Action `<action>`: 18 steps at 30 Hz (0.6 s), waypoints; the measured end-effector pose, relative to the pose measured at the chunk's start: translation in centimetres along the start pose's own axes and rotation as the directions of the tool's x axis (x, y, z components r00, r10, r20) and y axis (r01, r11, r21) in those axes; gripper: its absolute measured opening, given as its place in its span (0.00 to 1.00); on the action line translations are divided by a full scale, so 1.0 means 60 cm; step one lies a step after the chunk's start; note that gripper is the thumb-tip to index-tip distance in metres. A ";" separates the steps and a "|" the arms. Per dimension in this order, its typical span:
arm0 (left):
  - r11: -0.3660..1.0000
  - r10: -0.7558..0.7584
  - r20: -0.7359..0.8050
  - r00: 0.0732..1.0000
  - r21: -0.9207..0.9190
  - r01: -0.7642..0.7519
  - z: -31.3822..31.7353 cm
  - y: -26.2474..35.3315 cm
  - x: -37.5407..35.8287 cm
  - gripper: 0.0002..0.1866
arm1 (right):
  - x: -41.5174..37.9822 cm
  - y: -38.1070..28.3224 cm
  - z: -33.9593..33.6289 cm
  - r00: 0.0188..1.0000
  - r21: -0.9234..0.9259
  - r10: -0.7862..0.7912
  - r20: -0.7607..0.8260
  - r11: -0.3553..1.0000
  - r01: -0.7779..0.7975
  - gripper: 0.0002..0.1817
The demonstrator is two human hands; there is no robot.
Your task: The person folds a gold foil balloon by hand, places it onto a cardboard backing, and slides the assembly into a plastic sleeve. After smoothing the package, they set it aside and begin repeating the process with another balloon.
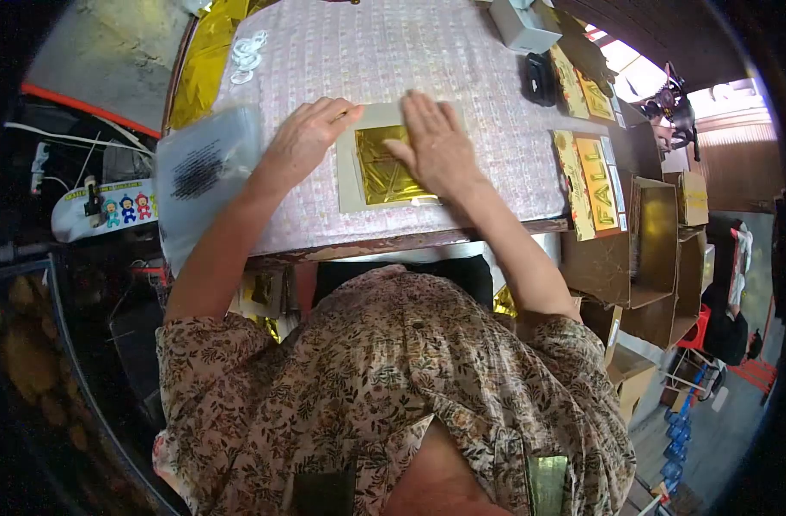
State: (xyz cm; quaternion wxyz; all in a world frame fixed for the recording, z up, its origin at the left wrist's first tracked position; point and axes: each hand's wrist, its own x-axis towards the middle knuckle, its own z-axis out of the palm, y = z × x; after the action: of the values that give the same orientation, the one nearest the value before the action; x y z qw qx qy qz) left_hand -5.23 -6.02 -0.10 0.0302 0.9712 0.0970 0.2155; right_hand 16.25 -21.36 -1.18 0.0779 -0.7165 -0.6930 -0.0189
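Note:
A square of shiny gold foil (374, 182) lies on a larger pale grey-beige sheet (348, 199) near the table's front edge. My right hand (437, 148) rests flat over the foil's right part, its fingers stretched away from me and its thumb out to the left. At the sheet's upper left corner is my left hand (314, 133), fingers curled together. Something small and yellowish shows at its fingertips, too small to name. My right palm hides part of the foil and sheet.
A stack of clear plastic bags (208, 168) lies at the left. Several white rings (248, 53) sit farther back. Along the right are a black object (539, 79), printed yellow cards (595, 185) and a white box (524, 26). Cardboard boxes (655, 232) stand beyond the right edge.

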 end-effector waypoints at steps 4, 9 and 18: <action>0.998 -0.061 0.030 0.998 -0.004 0.061 0.002 0.003 -0.004 0.29 | -0.043 0.070 -0.019 0.993 0.006 0.116 0.026 0.993 -0.116 0.43; 0.978 -0.202 0.095 0.975 -0.039 0.207 -0.008 0.005 0.036 0.18 | -0.066 0.093 -0.018 0.983 -0.058 0.180 -0.032 0.982 -0.182 0.41; 0.822 -0.523 0.268 0.809 -0.093 0.562 0.026 0.042 0.186 0.25 | -0.058 0.114 -0.026 0.971 0.356 0.199 -0.133 0.924 -0.140 0.38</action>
State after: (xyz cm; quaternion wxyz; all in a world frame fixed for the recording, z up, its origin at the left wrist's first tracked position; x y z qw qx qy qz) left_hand 5.80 -6.28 3.36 0.1835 0.9147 0.3483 0.0909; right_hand 23.07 -25.18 -0.69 0.2609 -0.7451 -0.6118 0.0492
